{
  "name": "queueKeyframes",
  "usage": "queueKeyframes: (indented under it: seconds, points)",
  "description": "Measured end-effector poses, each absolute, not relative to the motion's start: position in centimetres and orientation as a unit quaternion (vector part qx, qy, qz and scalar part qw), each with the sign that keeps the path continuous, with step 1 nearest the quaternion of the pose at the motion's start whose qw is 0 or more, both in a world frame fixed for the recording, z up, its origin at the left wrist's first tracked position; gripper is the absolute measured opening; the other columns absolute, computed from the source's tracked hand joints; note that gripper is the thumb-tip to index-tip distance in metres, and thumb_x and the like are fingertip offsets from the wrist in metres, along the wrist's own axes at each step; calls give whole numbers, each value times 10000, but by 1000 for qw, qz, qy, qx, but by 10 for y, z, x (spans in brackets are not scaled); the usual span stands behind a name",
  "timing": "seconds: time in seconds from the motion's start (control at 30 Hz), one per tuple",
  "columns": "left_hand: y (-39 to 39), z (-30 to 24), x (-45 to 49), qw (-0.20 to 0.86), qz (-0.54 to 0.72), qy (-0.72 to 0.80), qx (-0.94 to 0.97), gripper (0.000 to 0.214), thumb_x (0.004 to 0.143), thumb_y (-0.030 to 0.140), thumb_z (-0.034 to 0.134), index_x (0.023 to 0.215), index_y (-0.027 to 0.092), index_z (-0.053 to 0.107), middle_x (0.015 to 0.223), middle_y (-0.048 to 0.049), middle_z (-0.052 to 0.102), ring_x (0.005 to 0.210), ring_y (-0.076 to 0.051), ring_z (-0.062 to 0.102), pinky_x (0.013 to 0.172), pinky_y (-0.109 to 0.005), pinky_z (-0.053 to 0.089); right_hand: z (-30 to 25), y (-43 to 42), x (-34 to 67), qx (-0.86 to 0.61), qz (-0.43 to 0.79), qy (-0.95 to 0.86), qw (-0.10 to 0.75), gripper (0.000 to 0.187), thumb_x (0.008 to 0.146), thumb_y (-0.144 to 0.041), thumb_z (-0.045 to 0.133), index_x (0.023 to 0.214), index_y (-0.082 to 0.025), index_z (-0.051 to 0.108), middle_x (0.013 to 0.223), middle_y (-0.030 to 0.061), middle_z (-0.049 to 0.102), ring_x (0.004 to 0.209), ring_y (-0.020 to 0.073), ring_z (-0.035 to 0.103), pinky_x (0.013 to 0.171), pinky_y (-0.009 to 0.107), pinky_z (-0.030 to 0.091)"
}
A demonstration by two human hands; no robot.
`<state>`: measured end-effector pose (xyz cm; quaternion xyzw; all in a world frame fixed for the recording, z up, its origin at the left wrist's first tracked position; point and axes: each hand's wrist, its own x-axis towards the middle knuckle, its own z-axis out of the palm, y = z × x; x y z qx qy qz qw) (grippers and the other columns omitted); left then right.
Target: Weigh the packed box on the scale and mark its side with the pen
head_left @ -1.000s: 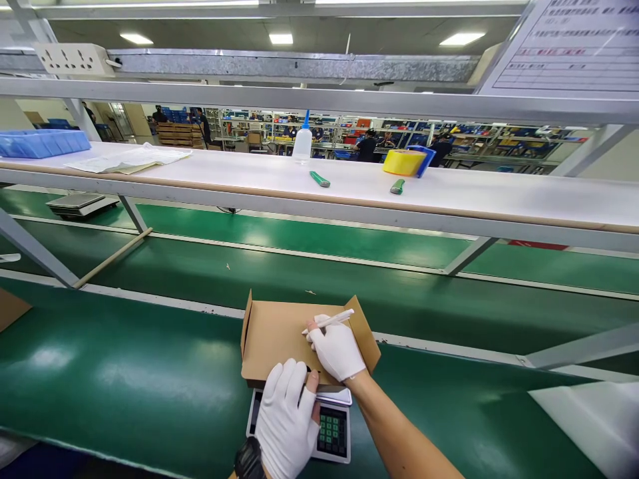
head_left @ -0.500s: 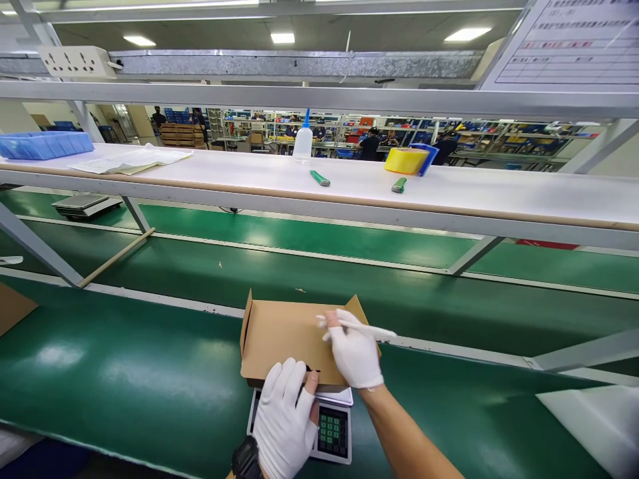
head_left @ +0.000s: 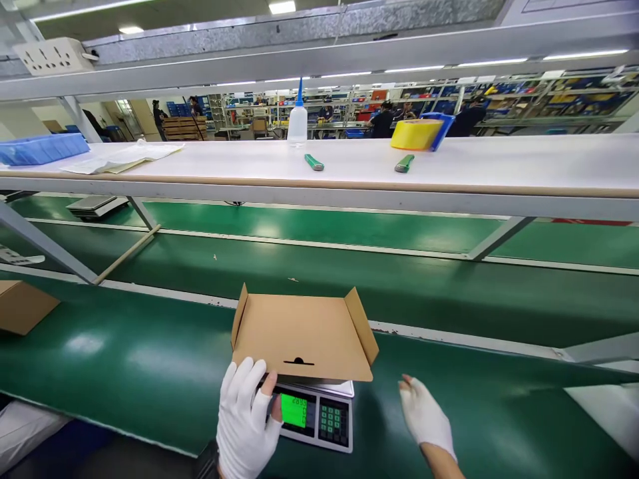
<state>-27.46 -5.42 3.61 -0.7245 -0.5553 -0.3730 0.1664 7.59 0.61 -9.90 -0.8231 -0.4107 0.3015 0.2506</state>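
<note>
A brown cardboard box (head_left: pixel 299 332) sits on a digital scale (head_left: pixel 312 436) whose green display is lit. Its lid is up at the back and sides, with a small black slot near the front edge. My left hand (head_left: pixel 247 416), in a white glove with bare fingertips, lies at the box's front left corner, fingers stretched out and touching the cardboard. Off to the right of the box, above the green belt, is my gloved right hand (head_left: pixel 426 419). Its fingers are bent together; whatever they hold, if anything, is hidden.
Above the green belt (head_left: pixel 150 346) runs a white shelf (head_left: pixel 224 163) with a squeeze bottle (head_left: pixel 298 124), two green cutters (head_left: pixel 314 162), yellow tape (head_left: pixel 415 135) and a blue bin (head_left: pixel 42 149). Another cardboard box (head_left: pixel 24 306) is at left. A white sheet (head_left: pixel 609 412) is at right.
My right hand has moved from over the lid to the right of the box, and the white pen-like stick is out of sight. My left hand has shifted left, uncovering the scale's display.
</note>
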Motion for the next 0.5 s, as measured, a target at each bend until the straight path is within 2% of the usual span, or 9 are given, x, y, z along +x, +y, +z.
queueKeyframes:
  seconds: [0.07,0.1,0.17,0.3,0.4,0.5]
  points:
    - [-60,27,-273,161,-356,-567,-726,365,829,81,653,1190,113,614,1205,-150,604,1219,-331,527,1126,-561,365,-142,-20,80,-843,333,-386,170,495,671,-558,375,965,-225,595,927,157,702,827,370,683,807,511,542]
    - [-62,24,-273,158,-345,-571,-728,398,824,80,660,1216,117,603,1217,-152,600,1228,-335,524,1125,-568,368,-157,-34,78,-840,351,-381,159,462,654,-544,384,940,-244,588,876,148,697,824,378,683,810,511,543]
    - [-65,18,-272,160,-332,-578,-728,445,808,70,680,1239,129,588,1229,-151,594,1238,-341,520,1120,-585,371,-175,-61,73,-820,364,-398,188,392,618,-508,424,884,-274,591,829,124,689,849,377,685,826,497,551]
    - [-64,15,-270,191,-329,-583,-718,453,779,33,698,1207,123,577,1226,-156,575,1254,-339,501,1116,-591,376,-180,-84,69,-790,352,-434,252,358,557,-468,473,837,-307,627,894,84,704,936,370,681,836,478,569]
    - [-63,13,-267,205,-323,-584,-716,453,767,18,702,1192,112,577,1230,-159,562,1273,-341,480,1131,-585,362,-177,-73,76,-790,351,-448,228,364,582,-495,451,835,-302,627,814,99,696,843,376,684,772,483,560]
    - [-64,11,-267,207,-322,-590,-711,466,757,10,706,1193,113,577,1237,-156,557,1286,-345,472,1137,-590,357,-177,-57,85,-784,352,-477,185,458,621,-539,407,907,-249,617,719,123,660,709,366,654,730,484,521]
